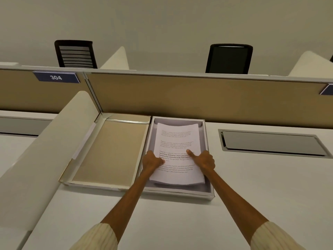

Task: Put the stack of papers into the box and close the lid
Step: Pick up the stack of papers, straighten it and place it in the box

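Papers [177, 141] in box [212, 194], gripped at 9 by left hand [152, 160], at 3 by right hand [205, 160]; lid [108, 152] open at 9.

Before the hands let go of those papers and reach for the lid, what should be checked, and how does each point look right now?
1. Stack of papers inside the box walls: ok.
2. Stack lying flat: not ok, its ends curl up.
3. Left hand and right hand off the stack: not ok, both hold it.
4. Lid within reach, left of the box: ok.
5. Lid inside up, nothing in it: ok.
6. Stack lower than the rim: cannot tell.
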### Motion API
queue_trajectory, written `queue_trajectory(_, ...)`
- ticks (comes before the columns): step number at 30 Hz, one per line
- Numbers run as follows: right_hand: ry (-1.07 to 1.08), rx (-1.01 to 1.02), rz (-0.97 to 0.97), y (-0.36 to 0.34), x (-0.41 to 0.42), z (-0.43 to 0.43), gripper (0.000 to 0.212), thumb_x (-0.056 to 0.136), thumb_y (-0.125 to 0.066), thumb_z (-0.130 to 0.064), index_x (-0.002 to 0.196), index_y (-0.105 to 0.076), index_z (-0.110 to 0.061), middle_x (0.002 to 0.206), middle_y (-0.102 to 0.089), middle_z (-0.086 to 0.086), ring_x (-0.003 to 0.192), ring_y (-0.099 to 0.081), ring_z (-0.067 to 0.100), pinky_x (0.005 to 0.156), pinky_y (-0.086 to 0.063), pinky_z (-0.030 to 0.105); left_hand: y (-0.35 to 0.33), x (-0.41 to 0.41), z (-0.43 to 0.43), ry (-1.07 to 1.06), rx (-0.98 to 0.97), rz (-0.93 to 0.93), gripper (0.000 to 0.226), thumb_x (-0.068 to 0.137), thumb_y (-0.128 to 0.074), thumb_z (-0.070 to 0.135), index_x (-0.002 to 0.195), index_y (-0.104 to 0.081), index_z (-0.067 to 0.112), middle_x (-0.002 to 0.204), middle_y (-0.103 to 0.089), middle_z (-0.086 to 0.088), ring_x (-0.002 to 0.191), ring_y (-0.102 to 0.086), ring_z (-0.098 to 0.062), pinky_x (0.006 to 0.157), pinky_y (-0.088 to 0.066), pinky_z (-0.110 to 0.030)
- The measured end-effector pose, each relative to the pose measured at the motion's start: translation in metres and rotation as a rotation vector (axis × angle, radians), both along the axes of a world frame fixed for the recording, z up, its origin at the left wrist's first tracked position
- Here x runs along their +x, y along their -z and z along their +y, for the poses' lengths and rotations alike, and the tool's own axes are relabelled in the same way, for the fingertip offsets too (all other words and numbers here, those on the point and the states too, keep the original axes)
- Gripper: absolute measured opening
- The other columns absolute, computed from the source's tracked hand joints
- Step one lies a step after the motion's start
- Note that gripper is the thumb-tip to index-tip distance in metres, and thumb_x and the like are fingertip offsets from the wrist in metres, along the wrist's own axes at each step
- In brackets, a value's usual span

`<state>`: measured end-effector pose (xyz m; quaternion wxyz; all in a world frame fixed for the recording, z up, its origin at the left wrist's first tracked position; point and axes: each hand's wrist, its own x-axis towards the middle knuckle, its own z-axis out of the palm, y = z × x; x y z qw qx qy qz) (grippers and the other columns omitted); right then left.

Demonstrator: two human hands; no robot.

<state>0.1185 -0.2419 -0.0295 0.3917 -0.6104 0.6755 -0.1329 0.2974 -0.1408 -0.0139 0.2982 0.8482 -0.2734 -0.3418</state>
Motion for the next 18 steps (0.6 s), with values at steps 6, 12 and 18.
queue_trajectory(6,-0.051,-0.105,0.106,0.001,0.002,0.014,0.040,0.088,-0.067,-0.037,0.109,-0.062,-0.004,0.111,-0.070,0.013,0.096,-0.070,0.031,0.067,-0.045,0.029,0.000,-0.009,0.004,0.056,-0.021,-0.108,0.033,0.085,-0.072,0.011,0.110,-0.061,-0.006,0.119,-0.069,-0.022,0.106,-0.068,-0.037,0.070,-0.048,-0.027)
queue_trajectory(12,-0.042,-0.119,0.128,-0.001,0.000,0.024,0.029,0.090,-0.066,-0.027,0.107,-0.063,-0.004,0.108,-0.071,0.013,0.092,-0.070,0.027,0.065,-0.045,0.024,0.006,-0.013,0.011,0.109,-0.032,-0.133,0.024,0.083,-0.071,0.003,0.103,-0.063,-0.008,0.112,-0.071,-0.023,0.098,-0.071,-0.036,0.067,-0.047,-0.023)
queue_trajectory(18,-0.086,-0.176,0.105,-0.012,-0.004,0.028,0.027,0.091,-0.064,-0.026,0.104,-0.064,-0.003,0.103,-0.071,0.012,0.088,-0.070,0.025,0.064,-0.044,0.023,-0.001,-0.019,0.017,0.136,-0.097,-0.263,0.041,0.091,-0.066,0.018,0.124,-0.050,-0.001,0.130,-0.058,-0.020,0.118,-0.060,-0.033,0.092,-0.053,-0.035)
